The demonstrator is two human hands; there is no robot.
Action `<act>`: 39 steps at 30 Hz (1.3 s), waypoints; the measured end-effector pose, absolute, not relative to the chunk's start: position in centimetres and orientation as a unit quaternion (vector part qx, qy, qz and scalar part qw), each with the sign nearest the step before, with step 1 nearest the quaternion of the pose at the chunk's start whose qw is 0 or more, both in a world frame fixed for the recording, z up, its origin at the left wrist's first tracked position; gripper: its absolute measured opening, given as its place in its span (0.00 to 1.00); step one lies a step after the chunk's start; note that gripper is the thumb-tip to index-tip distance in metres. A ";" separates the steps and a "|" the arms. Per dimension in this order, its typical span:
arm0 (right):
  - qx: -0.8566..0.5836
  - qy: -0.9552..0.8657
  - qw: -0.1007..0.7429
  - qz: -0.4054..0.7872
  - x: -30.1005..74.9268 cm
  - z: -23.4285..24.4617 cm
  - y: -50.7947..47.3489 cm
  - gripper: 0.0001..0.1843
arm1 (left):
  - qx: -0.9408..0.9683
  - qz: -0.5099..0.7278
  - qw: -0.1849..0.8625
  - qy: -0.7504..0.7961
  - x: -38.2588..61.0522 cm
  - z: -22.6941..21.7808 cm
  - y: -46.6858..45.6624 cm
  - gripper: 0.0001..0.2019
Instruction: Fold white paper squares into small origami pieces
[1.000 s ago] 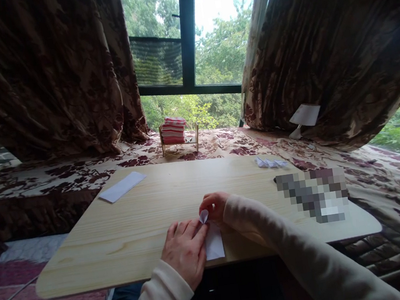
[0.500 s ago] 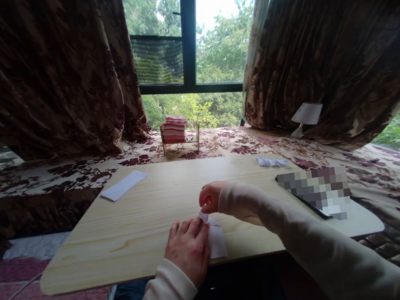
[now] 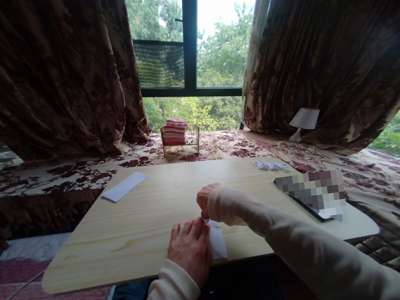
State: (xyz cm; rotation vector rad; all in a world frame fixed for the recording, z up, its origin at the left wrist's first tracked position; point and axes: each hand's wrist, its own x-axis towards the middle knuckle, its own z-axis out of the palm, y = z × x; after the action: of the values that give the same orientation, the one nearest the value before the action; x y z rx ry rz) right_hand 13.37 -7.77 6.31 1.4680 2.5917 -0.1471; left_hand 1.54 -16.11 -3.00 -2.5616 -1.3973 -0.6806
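A folded piece of white paper (image 3: 217, 241) lies near the front edge of the table, partly covered by my hands. My left hand (image 3: 189, 247) rests over its left side, fingers bent and close together, holding it against the tabletop. At the paper's far end my right hand (image 3: 208, 199) is closed, its fingertips pinching the folded edge beside the left fingertips. My right sleeve hides part of the right hand, and the exact fold under the fingers cannot be made out.
Flat white paper strips (image 3: 125, 186) lie at the table's (image 3: 96, 234) back left. Several small folded paper pieces (image 3: 271, 164) sit at the back right, above a dark-edged, blurred-out device (image 3: 309, 199). Beyond stand a small rack with striped cloths (image 3: 175, 132) and a white lamp (image 3: 305, 119).
My right hand has moved slightly left and down, closing in on the paper's far end. The raised white fold seen there earlier is now mostly hidden. My left hand stays nearly still.
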 end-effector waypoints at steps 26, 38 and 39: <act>0.326 0.833 -0.181 -0.409 17.8 -1.8 -2.6 0.05 | -0.856 -0.237 0.065 -0.455 1.6 -2.5 -16.3 0.19; 0.347 0.812 -0.185 -0.430 18.9 -0.6 -2.3 0.10 | -0.851 -0.246 0.068 -0.459 1.5 -2.5 -16.2 0.19; 0.351 0.810 -0.185 -0.432 19.0 -0.6 -2.3 0.11 | -0.851 -0.245 0.069 -0.459 1.5 -2.5 -16.2 0.19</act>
State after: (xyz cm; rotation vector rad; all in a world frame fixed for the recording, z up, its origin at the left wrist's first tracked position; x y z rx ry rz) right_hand 19.01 -2.30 -0.62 1.2545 2.8975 -1.5439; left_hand 1.54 -16.24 -2.55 -2.5608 -1.3829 -0.7384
